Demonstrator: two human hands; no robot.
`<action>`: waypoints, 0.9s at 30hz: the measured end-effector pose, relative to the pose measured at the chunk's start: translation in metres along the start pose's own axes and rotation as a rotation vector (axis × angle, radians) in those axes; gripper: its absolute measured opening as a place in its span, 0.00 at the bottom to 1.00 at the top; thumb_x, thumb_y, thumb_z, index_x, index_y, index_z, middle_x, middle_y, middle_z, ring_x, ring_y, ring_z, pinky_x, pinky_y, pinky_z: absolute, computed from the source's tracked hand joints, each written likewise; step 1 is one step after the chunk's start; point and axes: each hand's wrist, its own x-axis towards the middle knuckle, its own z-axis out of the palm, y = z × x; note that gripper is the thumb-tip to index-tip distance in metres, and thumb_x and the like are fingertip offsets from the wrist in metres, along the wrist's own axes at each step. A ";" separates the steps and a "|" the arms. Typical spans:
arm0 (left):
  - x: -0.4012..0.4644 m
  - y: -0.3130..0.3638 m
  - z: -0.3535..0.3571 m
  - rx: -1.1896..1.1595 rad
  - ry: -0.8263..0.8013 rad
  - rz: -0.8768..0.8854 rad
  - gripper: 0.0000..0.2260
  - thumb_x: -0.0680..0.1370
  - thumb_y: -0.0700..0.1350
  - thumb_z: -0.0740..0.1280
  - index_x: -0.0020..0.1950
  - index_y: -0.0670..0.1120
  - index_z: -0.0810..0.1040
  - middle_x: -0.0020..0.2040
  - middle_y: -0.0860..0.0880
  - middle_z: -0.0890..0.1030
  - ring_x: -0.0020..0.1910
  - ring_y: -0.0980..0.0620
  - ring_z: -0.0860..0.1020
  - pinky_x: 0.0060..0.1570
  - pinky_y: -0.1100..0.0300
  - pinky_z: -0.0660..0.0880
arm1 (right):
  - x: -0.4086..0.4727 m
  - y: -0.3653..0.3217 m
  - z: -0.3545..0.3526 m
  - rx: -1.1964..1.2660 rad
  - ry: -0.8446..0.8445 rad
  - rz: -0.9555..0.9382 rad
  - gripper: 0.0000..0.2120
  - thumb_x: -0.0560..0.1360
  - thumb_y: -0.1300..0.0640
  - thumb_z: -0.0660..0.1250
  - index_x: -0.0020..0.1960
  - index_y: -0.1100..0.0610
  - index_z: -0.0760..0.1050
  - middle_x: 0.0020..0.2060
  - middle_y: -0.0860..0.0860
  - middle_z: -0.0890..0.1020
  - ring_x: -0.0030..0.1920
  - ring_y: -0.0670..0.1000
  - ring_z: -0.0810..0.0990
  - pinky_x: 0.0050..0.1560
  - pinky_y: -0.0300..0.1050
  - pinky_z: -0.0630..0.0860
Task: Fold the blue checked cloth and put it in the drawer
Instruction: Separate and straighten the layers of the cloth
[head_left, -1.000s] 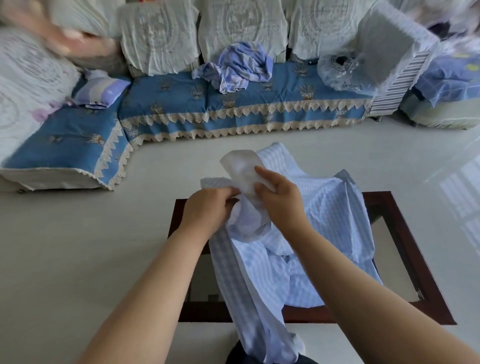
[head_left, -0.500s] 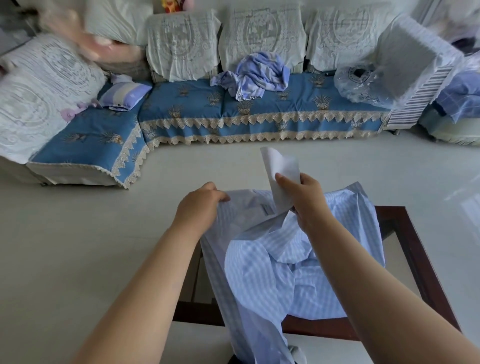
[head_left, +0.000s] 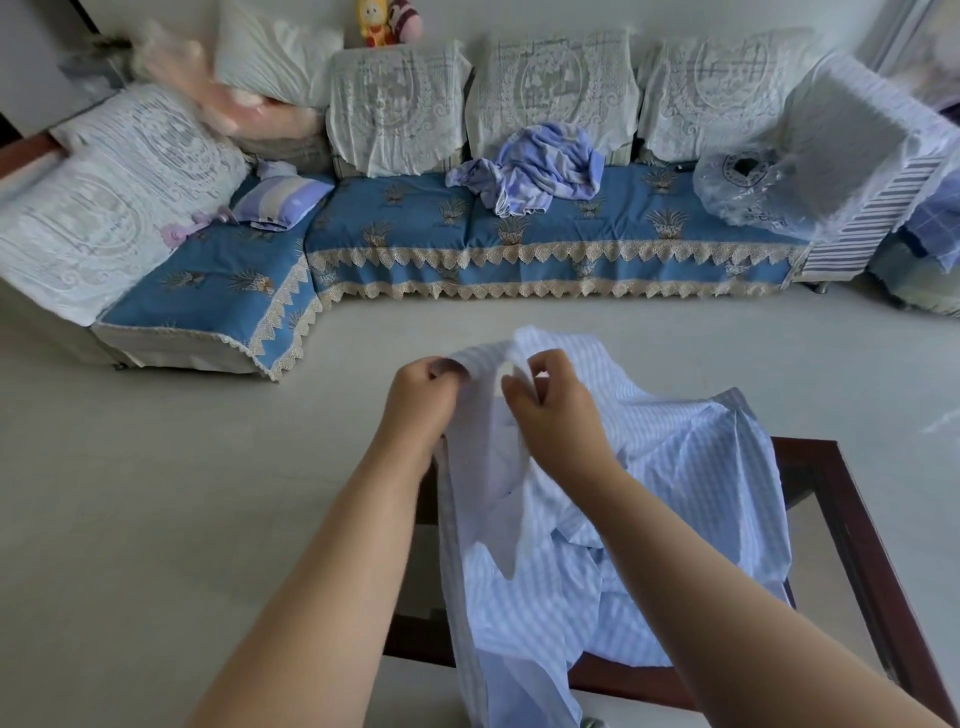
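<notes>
The light blue checked cloth (head_left: 691, 499) lies crumpled over a dark wooden table and hangs down toward me. Its upper edge is lifted between my hands. My left hand (head_left: 423, 400) grips that edge with curled fingers at the left. My right hand (head_left: 553, 410) pinches the same edge a little to the right, close beside the left hand. No drawer shows in the view.
The dark wooden table frame (head_left: 852, 499) with a glass top stands under the cloth on a pale floor. A blue corner sofa (head_left: 519, 234) with lace covers runs along the back, with a crumpled purple cloth (head_left: 540, 171) and a small striped pillow (head_left: 280, 200) on it.
The white flap my right hand held upright has come down. Both hands now hold the cloth's top edge close together, and the view has tilted up toward the sofa.
</notes>
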 end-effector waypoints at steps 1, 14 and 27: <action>-0.006 0.001 0.008 -0.011 -0.014 -0.003 0.18 0.76 0.54 0.61 0.39 0.41 0.80 0.38 0.43 0.82 0.40 0.45 0.80 0.42 0.51 0.76 | -0.004 -0.001 0.005 -0.047 -0.033 -0.026 0.08 0.78 0.51 0.61 0.47 0.54 0.64 0.28 0.46 0.70 0.28 0.48 0.69 0.32 0.45 0.65; -0.025 0.008 0.007 0.351 -0.030 0.407 0.10 0.77 0.49 0.66 0.37 0.47 0.78 0.31 0.52 0.78 0.32 0.55 0.75 0.34 0.60 0.69 | -0.010 -0.008 0.004 0.097 0.152 -0.225 0.14 0.75 0.55 0.63 0.32 0.59 0.70 0.47 0.43 0.72 0.41 0.40 0.74 0.38 0.44 0.76; -0.010 0.008 -0.006 0.060 0.116 0.165 0.04 0.72 0.46 0.70 0.41 0.47 0.83 0.38 0.52 0.83 0.38 0.54 0.79 0.41 0.60 0.74 | 0.002 -0.022 -0.019 -0.101 -0.408 -0.331 0.10 0.70 0.52 0.74 0.37 0.56 0.76 0.38 0.47 0.75 0.36 0.45 0.75 0.41 0.39 0.73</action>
